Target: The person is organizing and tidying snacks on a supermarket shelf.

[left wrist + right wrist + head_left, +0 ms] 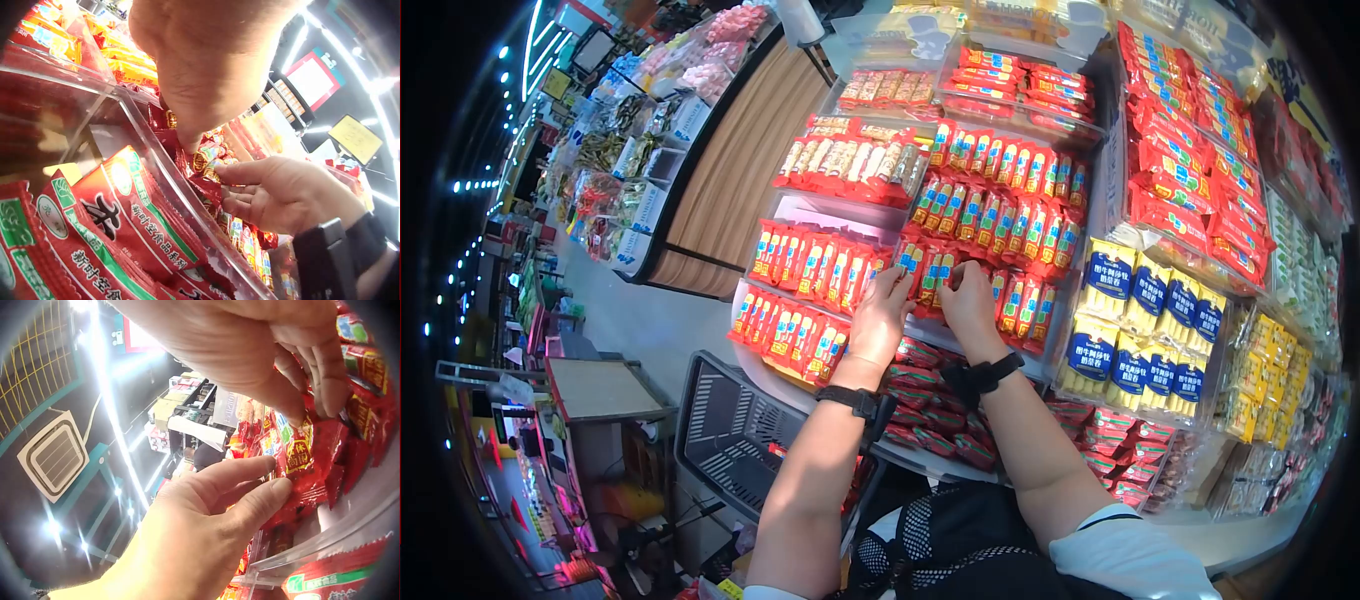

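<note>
Both hands are at the front row of red snack packets [938, 268] with blue, green and yellow labels, standing in a clear bin. My left hand [878, 325] pinches the lower edge of a red packet [301, 453] between thumb and forefinger in the right wrist view. From above, my right hand [250, 350] grips the same packet near its top, fingers bent down over it. In the left wrist view my right hand [281, 190] has its fingertips at a shiny red packet [209, 159], while my left fingertips are largely hidden behind that hand.
Below the bin lie dark red packets with green stripes [128, 206], behind a clear plastic wall. Yellow-and-blue packets [1140, 285] stand to the right, more red packets [790, 335] to the left. A grey shopping basket [735, 430] is at lower left.
</note>
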A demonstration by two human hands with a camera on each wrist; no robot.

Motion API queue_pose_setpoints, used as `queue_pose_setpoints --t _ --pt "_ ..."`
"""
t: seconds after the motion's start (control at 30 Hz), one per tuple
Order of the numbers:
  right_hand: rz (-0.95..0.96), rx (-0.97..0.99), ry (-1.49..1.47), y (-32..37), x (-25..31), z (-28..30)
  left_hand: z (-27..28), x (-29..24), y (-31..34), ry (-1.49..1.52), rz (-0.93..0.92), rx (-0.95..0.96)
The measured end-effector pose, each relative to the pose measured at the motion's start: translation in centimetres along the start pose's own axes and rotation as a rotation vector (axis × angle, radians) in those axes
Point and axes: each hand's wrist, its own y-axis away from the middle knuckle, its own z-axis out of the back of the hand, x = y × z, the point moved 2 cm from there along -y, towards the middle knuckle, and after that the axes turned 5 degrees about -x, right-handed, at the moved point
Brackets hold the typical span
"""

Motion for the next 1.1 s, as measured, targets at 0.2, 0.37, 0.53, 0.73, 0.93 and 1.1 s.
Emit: queue_pose_setpoints --t 0.2,0.37,0.53,0.73,0.93,1.1 --pt "-0.042 0.004 -0.071 0.4 0.5 0.8 1.0 -2.6 0.2 -0.064 -0.096 0.036" --pt "-0.012 -0.013 -0.084 1.0 1.3 1.7 0.0 -3.0 0.6 -0.199 -0.183 0.093" --pt "0.038 -0.015 -0.046 1.2 1.3 0.9 -1.6 -2.2 0.0 -0.325 -0.181 0.144" --pt "-0.048 0.029 -0.047 0.8 1.1 0.8 -1.7 -2.3 -0.2 -0.326 -0.25 0.035" --pt "-0.098 0.013 -0.097 0.4 0.1 0.8 -1.1 -2.4 0.4 -0.166 -0.166 -0.004" --pt "-0.113 0.04 -0.11 0.3 -0.3 1.0 -1.2 -1.7 0.9 -0.063 -0.069 -0.082"
